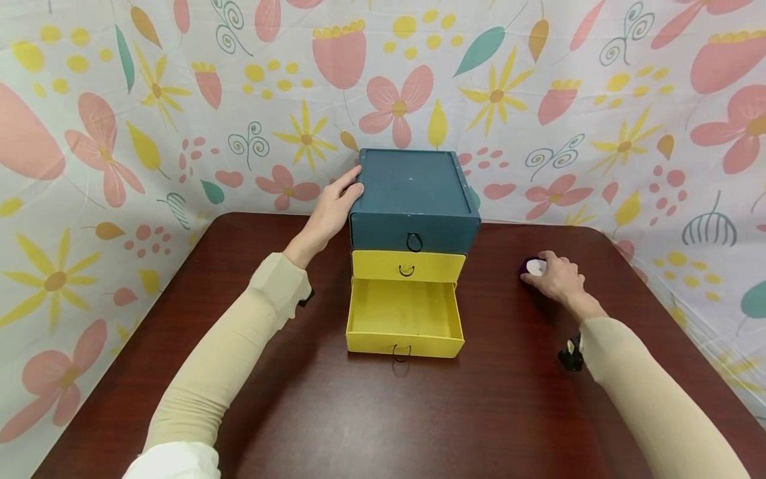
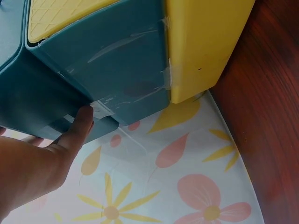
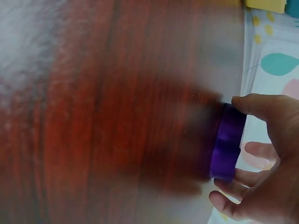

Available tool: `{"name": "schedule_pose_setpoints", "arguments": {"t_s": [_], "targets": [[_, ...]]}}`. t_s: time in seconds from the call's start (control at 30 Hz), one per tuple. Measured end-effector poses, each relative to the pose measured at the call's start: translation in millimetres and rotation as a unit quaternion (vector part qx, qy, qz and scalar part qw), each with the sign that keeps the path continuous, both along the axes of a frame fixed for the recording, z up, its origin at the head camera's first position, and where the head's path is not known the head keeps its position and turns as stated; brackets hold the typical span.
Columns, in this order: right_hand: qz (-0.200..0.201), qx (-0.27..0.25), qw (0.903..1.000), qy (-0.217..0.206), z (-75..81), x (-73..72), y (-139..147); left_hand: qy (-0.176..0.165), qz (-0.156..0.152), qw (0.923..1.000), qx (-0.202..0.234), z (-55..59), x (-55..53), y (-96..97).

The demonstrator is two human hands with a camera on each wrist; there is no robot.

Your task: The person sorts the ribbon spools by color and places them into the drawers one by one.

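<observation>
A small drawer cabinet (image 1: 413, 179) stands on the table, its top section dark teal, with yellow drawers below. The lowest yellow drawer (image 1: 403, 342) is pulled out and nothing shows inside it. My left hand (image 1: 330, 211) rests against the cabinet's upper left side. The thumb lies along the teal side wall in the left wrist view, while the other fingers are partly hidden. Over at the right, my right hand (image 1: 560, 276) grips a roll of purple ribbon (image 3: 228, 140) between thumb and fingers. Its white face (image 1: 536, 267) points up in the head view.
The dark red-brown table (image 1: 395, 419) reaches back to a flower-printed cloth (image 1: 287, 86) that hangs behind it and along both sides. The closed middle yellow drawer (image 1: 383, 266) and the teal drawer above it carry dark ring pulls. Clear tape (image 2: 103, 109) joins the sections at the side.
</observation>
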State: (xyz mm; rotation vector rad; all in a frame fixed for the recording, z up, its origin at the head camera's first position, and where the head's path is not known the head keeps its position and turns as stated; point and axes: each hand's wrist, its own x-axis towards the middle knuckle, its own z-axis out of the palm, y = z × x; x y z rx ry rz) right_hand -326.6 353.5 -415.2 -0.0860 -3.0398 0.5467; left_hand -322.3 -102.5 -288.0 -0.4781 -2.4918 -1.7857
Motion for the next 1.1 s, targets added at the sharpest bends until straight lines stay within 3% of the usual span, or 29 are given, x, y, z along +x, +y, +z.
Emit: {"name": "schedule_pose_setpoints", "arguments": {"t_s": [0.33,0.7,1.1], "targets": [[0.041,-0.031,0.9975,0.049,-2.7,8.4,-4,0.001,0.004,1.0000,0.002,-0.8,0.1,-1.2],[0.068,-0.043,0.9954,0.052,-2.2,23.7,-20,0.003,0.000,1.0000,0.001,-1.1,-0.5,-0.6],[0.108,-0.045,0.9914,0.057,12.0,42.3,-50,0.007,0.004,1.0000,0.004,-2.1,-1.9,-0.4]]}}
